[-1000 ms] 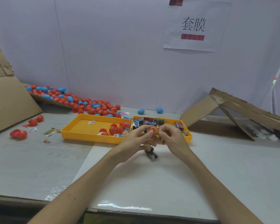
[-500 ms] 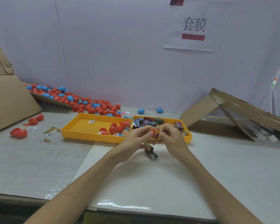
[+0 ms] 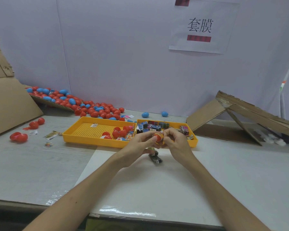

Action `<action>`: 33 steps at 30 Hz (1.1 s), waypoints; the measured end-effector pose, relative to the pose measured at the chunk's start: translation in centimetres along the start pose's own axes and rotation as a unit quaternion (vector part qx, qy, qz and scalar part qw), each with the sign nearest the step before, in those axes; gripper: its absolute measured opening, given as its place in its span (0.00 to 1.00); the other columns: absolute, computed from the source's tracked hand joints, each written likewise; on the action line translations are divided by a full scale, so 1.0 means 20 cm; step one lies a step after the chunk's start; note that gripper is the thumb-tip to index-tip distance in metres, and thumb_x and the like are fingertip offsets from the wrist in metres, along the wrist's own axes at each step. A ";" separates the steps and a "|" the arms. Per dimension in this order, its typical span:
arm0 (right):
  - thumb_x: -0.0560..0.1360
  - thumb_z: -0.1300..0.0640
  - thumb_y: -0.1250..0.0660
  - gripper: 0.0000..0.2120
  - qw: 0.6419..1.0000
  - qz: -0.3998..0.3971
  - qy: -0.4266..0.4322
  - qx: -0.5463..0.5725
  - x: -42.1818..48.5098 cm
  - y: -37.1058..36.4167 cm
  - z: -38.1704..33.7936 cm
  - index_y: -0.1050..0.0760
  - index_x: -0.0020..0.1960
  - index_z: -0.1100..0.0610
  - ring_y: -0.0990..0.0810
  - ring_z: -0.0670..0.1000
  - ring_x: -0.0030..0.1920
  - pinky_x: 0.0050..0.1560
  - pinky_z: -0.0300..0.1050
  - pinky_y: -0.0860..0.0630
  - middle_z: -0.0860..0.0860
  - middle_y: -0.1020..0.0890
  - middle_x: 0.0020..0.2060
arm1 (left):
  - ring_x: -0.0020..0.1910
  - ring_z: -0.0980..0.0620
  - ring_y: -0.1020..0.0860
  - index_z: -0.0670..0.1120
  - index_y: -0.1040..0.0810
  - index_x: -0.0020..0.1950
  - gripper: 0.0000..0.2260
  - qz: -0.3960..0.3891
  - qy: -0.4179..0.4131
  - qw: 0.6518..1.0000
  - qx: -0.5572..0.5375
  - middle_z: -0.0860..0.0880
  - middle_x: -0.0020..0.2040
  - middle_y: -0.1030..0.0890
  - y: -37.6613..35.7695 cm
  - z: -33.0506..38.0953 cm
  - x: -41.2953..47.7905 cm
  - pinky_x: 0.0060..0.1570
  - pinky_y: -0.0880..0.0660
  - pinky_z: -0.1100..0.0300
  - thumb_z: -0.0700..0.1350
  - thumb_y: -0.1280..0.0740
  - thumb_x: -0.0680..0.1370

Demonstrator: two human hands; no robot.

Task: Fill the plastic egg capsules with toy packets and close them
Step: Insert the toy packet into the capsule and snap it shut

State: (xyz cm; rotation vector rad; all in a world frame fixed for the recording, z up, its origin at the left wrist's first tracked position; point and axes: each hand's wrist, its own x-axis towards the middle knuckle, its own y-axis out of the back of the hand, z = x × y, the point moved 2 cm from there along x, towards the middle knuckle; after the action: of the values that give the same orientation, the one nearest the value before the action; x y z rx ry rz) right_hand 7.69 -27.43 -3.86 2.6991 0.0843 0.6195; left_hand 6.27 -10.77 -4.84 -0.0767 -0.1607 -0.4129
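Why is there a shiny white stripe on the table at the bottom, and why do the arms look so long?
Head view: the stripe is light glare on the glossy sheet; head view again, the wide-angle lens stretches the forearms near the frame's bottom.

Your table (image 3: 223,180) is busy.
You see two yellow trays (image 3: 93,144), red and blue eggs (image 3: 103,114), a dark packet (image 3: 155,159) and cardboard (image 3: 223,132) on it.

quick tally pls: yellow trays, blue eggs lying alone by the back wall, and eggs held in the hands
yellow trays: 2
lone blue eggs: 2
red egg pinched between left hand and right hand: 1
total: 5
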 end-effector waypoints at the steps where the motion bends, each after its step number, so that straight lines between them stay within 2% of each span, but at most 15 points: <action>1: 0.77 0.70 0.38 0.10 1.000 0.000 -0.001 0.000 0.00 0.00 0.00 0.27 0.42 0.58 0.18 0.54 0.44 0.46 0.59 0.16 0.52 0.22 0.41 | 0.52 0.53 0.17 0.58 0.18 0.60 0.10 0.000 0.001 1.000 0.000 0.49 0.53 0.15 0.00 0.00 0.00 0.53 0.19 0.60 0.53 0.33 0.80; 5: 0.77 0.70 0.38 0.11 1.000 -0.003 -0.002 0.002 0.00 0.00 0.00 0.27 0.41 0.56 0.17 0.60 0.45 0.47 0.60 0.17 0.52 0.21 0.40 | 0.54 0.52 0.17 0.60 0.17 0.59 0.10 -0.006 0.002 1.000 0.001 0.47 0.55 0.15 0.00 0.00 0.00 0.53 0.20 0.60 0.54 0.33 0.80; 8: 0.77 0.70 0.38 0.11 1.000 -0.005 0.000 0.007 0.00 0.00 0.01 0.27 0.41 0.56 0.17 0.60 0.45 0.46 0.58 0.16 0.53 0.21 0.41 | 0.54 0.53 0.17 0.61 0.16 0.58 0.10 -0.003 0.005 1.000 -0.006 0.50 0.54 0.15 0.00 0.00 -0.01 0.54 0.20 0.60 0.54 0.34 0.80; 12: 0.79 0.67 0.35 0.09 0.999 0.031 0.010 0.042 0.01 0.02 0.02 0.25 0.44 0.55 0.18 0.51 0.42 0.40 0.46 0.17 0.50 0.20 0.38 | 0.57 0.52 0.17 0.55 0.16 0.58 0.13 -0.007 0.029 0.998 -0.054 0.48 0.57 0.15 -0.01 0.02 -0.01 0.54 0.21 0.58 0.56 0.38 0.82; 14: 0.79 0.66 0.33 0.08 0.996 0.042 0.018 0.072 0.02 0.03 0.02 0.22 0.45 0.54 0.18 0.47 0.40 0.41 0.44 0.18 0.45 0.18 0.37 | 0.57 0.50 0.17 0.52 0.17 0.60 0.15 -0.008 0.036 0.997 -0.074 0.46 0.59 0.16 -0.01 0.02 0.00 0.54 0.22 0.56 0.56 0.40 0.84; 16: 0.78 0.65 0.31 0.08 0.996 0.040 0.027 0.081 0.02 0.04 0.01 0.20 0.48 0.53 0.16 0.47 0.42 0.42 0.44 0.18 0.44 0.16 0.42 | 0.57 0.50 0.17 0.52 0.19 0.63 0.16 -0.012 0.037 0.996 -0.077 0.47 0.60 0.16 -0.01 0.02 0.00 0.56 0.22 0.55 0.56 0.41 0.84; 20: 0.76 0.60 0.26 0.07 0.993 0.016 0.027 0.110 0.01 0.03 0.01 0.17 0.53 0.52 0.14 0.50 0.48 0.45 0.43 0.17 0.47 0.14 0.49 | 0.53 0.51 0.18 0.49 0.20 0.64 0.17 -0.015 0.041 0.994 -0.101 0.47 0.59 0.16 0.00 0.02 0.00 0.56 0.24 0.53 0.56 0.41 0.83; 23: 0.72 0.53 0.24 0.14 0.993 0.007 0.013 0.120 0.00 0.02 -0.01 0.17 0.56 0.53 0.13 0.51 0.49 0.46 0.47 0.16 0.49 0.13 0.49 | 0.53 0.51 0.18 0.46 0.20 0.62 0.18 -0.031 0.051 0.992 -0.107 0.46 0.57 0.16 -0.01 0.01 -0.01 0.54 0.24 0.55 0.55 0.43 0.84; 25: 0.71 0.52 0.24 0.13 0.993 -0.004 0.022 0.119 0.00 0.02 -0.02 0.16 0.54 0.52 0.13 0.49 0.47 0.44 0.44 0.17 0.49 0.12 0.47 | 0.51 0.52 0.19 0.46 0.19 0.60 0.19 -0.034 0.062 0.992 -0.105 0.47 0.54 0.16 -0.01 0.01 -0.01 0.53 0.23 0.57 0.57 0.43 0.83; 29: 0.70 0.53 0.24 0.10 0.988 -0.024 0.025 0.151 -0.01 0.03 -0.04 0.14 0.51 0.48 0.13 0.48 0.49 0.46 0.36 0.20 0.48 0.12 0.47 | 0.50 0.52 0.18 0.44 0.20 0.60 0.21 -0.022 0.079 0.992 -0.095 0.47 0.52 0.15 -0.01 0.00 0.00 0.52 0.21 0.57 0.58 0.43 0.82; 33: 0.70 0.53 0.25 0.09 0.985 -0.039 0.030 0.164 -0.02 0.03 -0.05 0.13 0.48 0.41 0.13 0.48 0.48 0.45 0.37 0.19 0.49 0.12 0.46 | 0.53 0.51 0.18 0.43 0.19 0.60 0.24 -0.037 0.087 0.992 -0.080 0.44 0.55 0.15 -0.01 0.00 0.00 0.55 0.22 0.56 0.57 0.48 0.86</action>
State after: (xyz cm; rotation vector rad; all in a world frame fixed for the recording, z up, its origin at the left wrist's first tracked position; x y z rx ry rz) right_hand 6.94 -27.76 -2.95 2.9747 0.3324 0.7167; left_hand 6.15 -10.96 -4.91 -0.1923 0.0411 -0.5034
